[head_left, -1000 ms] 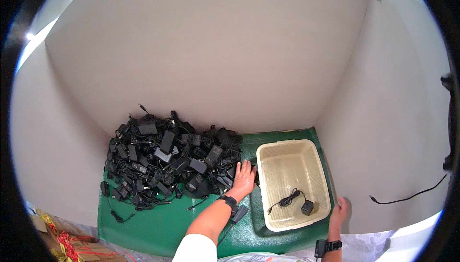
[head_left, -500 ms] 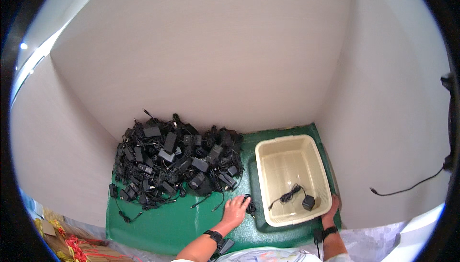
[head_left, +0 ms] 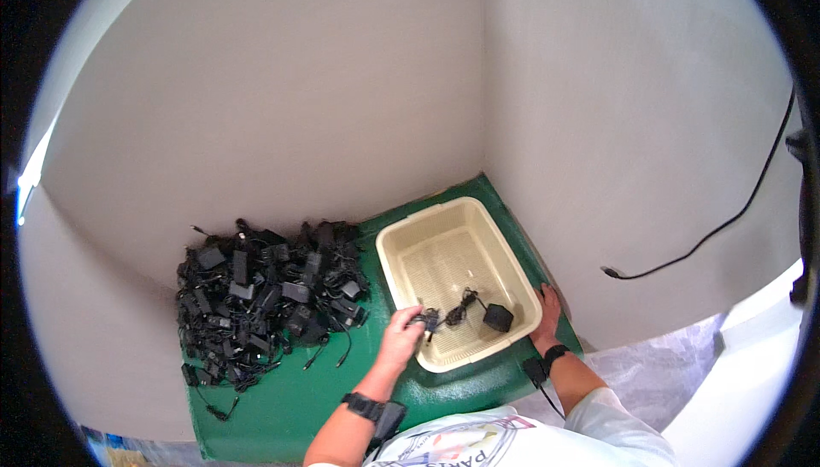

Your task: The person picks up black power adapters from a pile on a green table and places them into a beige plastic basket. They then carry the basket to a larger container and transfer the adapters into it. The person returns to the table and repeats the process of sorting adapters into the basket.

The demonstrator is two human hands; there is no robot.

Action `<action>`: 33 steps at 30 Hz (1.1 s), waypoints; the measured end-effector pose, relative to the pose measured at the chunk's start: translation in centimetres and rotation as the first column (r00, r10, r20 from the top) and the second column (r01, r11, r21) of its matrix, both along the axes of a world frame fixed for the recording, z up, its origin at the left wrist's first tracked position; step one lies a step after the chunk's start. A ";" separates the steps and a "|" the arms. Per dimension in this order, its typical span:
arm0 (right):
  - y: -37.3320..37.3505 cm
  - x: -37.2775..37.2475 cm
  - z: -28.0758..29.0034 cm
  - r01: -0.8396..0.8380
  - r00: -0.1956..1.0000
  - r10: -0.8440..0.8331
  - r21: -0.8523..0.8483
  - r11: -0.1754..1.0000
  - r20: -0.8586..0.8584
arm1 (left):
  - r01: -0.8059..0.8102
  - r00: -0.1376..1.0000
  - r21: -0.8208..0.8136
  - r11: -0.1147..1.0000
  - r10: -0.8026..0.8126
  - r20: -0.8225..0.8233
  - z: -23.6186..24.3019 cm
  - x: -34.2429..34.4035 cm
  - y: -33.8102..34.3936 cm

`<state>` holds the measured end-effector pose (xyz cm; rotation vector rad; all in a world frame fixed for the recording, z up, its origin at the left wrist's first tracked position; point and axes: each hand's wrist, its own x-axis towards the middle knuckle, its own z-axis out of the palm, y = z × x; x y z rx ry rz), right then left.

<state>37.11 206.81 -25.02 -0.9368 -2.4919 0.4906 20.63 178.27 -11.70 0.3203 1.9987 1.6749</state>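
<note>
My left hand (head_left: 401, 336) is closed on a bundle of black cord (head_left: 430, 322) over the near-left rim of a cream plastic basket (head_left: 449, 212). Inside the basket lie a black power adapter (head_left: 497, 317) and its coiled cable (head_left: 465, 300). My right hand (head_left: 547, 313) rests along the basket's outer right side, fingers stretched out, its thumb hidden. To the left, a large tangled heap of black adapters and cables (head_left: 260, 296) covers much of the green worktop (head_left: 325, 399). Both wrists wear black straps with small devices.
Pale panels (head_left: 299, 83) enclose the worktop at the back and both sides. A loose black cable (head_left: 683, 253) hangs in front of the right panel. Pale grey flooring (head_left: 649, 364) shows beyond the worktop's near right edge.
My left hand moved from beside the heap, picked up cord and carried it to the basket's rim. The view turned rightward, shifting basket and right hand leftward in the picture.
</note>
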 end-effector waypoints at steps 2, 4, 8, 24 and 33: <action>0.1 -0.2 0.2 -0.008 0.998 0.000 -0.136 0.991 -0.059 | 0.156 0.827 -0.121 0.980 -0.196 -0.526 -0.7 -0.2 1.3; 0.1 -0.5 0.3 -0.050 0.982 -0.019 -0.352 0.935 -0.189 | 0.142 0.733 -0.337 0.931 -0.328 -0.597 -1.4 0.5 2.9; 0.0 -0.3 0.4 0.004 1.000 -0.004 -0.037 0.999 0.016 | 0.198 0.629 -0.574 0.794 -0.552 -0.547 -2.5 2.3 4.1; 0.0 -0.2 0.4 -0.085 0.993 0.091 -0.081 0.993 0.079 | -0.514 0.403 -0.182 0.838 0.049 -0.914 0.1 -8.4 -5.4; 0.1 -0.2 0.5 -0.005 0.996 0.020 -0.160 0.987 0.092 | -0.538 0.726 -0.639 0.549 -0.084 -0.683 -2.2 -20.0 -9.4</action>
